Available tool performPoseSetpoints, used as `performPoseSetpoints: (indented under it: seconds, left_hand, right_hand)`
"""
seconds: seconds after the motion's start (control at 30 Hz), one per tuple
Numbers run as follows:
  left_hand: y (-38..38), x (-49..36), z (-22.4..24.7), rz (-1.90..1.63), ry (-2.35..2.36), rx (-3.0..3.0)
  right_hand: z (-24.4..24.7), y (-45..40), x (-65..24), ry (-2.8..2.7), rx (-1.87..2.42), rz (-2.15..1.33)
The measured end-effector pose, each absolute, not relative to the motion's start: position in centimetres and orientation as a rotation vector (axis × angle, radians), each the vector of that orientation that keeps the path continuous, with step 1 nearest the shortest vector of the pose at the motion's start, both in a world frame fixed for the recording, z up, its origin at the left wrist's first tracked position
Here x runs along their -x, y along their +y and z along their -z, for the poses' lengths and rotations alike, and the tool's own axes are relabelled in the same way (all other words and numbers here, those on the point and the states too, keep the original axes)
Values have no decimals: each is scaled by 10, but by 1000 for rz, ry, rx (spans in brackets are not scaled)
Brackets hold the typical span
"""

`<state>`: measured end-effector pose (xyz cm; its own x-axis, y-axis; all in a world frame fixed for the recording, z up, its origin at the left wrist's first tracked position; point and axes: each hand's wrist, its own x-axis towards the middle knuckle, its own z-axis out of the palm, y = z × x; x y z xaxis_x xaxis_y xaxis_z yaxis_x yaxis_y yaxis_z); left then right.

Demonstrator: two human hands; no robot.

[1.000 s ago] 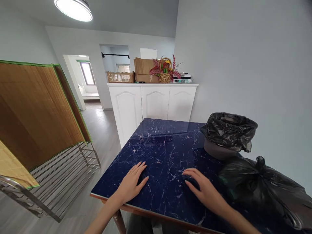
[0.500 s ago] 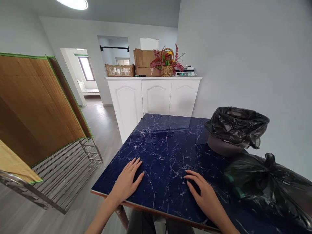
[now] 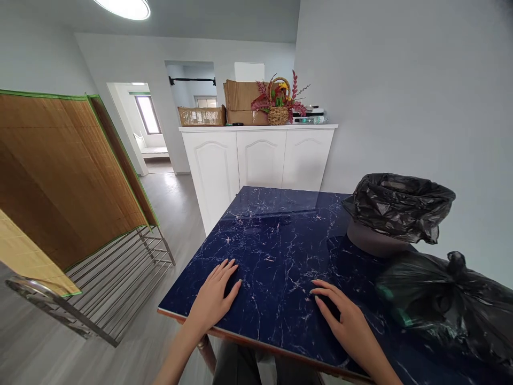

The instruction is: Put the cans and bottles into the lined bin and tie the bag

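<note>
Both hands rest on a dark blue, marble-patterned table (image 3: 264, 267). My left hand (image 3: 214, 297) lies palm down near the left front edge, fingers stretched forward and thumb apart, holding nothing. My right hand (image 3: 340, 315) rests farther right with fingers slightly bent and apart, also holding nothing. To the right of it lies a knotted black plastic bag (image 3: 444, 299), with something greenish showing through. Behind that bag stands a grey bin (image 3: 364, 238) lined with a black bin bag (image 3: 401, 208) folded over its rim.
A white cabinet (image 3: 260, 160) stands beyond the table. On it are cardboard boxes (image 3: 202, 116), a wicker basket (image 3: 278, 115) of flowers and a clear bottle (image 3: 315, 120). At left, a metal rack (image 3: 116, 267) carries a bamboo mat (image 3: 68, 176). A wall (image 3: 401, 107) rises on the right.
The whole view has shifted slightly, so everything sits a little farther right in the picture. Both hands keep their places on the table.
</note>
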<state>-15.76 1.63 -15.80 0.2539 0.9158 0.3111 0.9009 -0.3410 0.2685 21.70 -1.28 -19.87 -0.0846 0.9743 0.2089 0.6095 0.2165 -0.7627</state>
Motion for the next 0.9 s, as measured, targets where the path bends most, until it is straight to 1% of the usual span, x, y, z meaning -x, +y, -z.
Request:
performPoseSetpoints:
  seconds: [0.43, 0.77, 0.9]
  left_hand:
    - [16, 158, 162, -686, 1773, -2466]
    - [16, 158, 166, -728, 1760, -2464]
    - [15, 157, 165, -706, 1773, -2449]
  right_hand:
    - [200, -14, -216, -1768, 1458, -657]
    - [201, -15, -217, -1801, 1452, -571]
    - [202, -15, -218, -1811, 1445, -590]
